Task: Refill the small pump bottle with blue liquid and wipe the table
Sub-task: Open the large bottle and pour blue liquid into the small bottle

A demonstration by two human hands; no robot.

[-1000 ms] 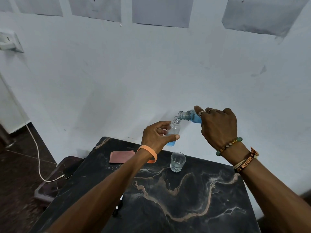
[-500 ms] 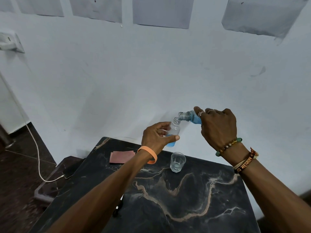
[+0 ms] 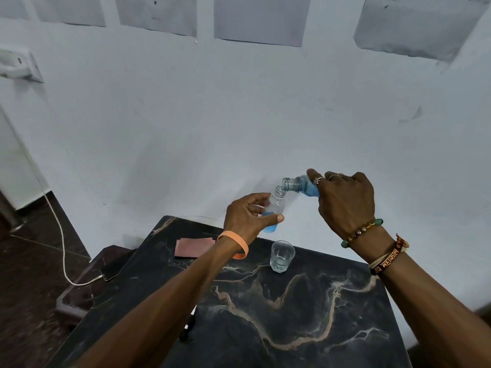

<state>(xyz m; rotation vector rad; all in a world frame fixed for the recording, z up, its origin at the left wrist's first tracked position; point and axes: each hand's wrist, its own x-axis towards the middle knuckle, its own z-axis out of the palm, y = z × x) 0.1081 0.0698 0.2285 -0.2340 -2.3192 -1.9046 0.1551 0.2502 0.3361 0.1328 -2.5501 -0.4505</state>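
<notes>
While the left hand (image 3: pixel 249 216) clamps its fingers on the small pump bottle (image 3: pixel 275 207) above the desk's (image 3: pixel 292 314) far edge, the right hand (image 3: pixel 345 200), fingers gripping the tilted refill bottle (image 3: pixel 299 185), should tip slowly, mouth over neck.

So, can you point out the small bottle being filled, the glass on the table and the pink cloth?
small bottle (image 3: pixel 277 205), head view, on its clear upper body above the thumb.
glass (image 3: pixel 282 257), head view, on its side wall.
pink cloth (image 3: pixel 192 247), head view, on its flat middle.
</notes>
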